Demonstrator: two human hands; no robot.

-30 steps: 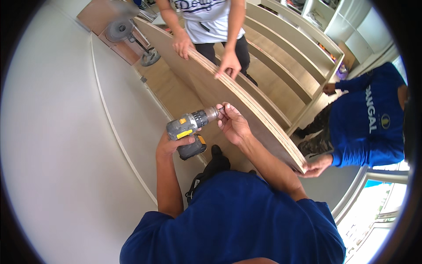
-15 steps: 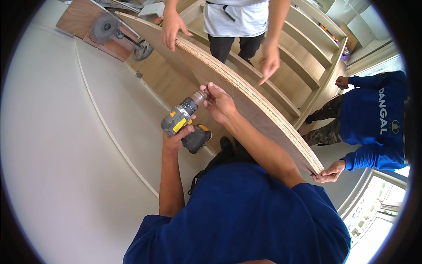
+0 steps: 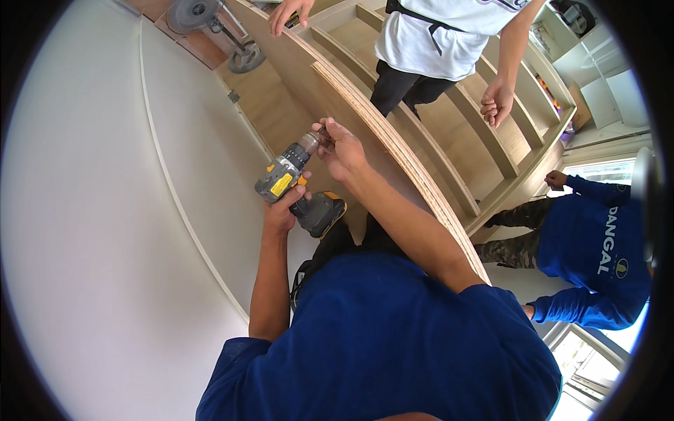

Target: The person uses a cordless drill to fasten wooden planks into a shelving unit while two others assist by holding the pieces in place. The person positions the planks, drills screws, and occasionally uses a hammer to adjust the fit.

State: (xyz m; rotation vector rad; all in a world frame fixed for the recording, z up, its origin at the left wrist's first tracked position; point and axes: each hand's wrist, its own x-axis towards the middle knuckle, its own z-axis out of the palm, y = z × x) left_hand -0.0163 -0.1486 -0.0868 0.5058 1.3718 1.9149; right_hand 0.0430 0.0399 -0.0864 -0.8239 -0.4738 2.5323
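Note:
My left hand is wrapped round the handle of a grey and black cordless drill with yellow markings and a battery at its base. The drill's front points up and to the right. At the chuck, my right hand has its fingers pinched together by the drill's nose. What lies between those fingertips is too small to make out. Just right of my right hand and forearm stands a long curved wooden board, its layered edge facing up.
A person in a white shirt stands beyond the board, one hand on its edge. Another person in blue is at the right. Behind lies a ribbed wooden frame. A pale wall rises on the left; a fan stands far off.
The view has shifted, and the person in white appears farther right, the pointing finger now curled in. My left hand still grips the drill, with my right fingers at its nose.

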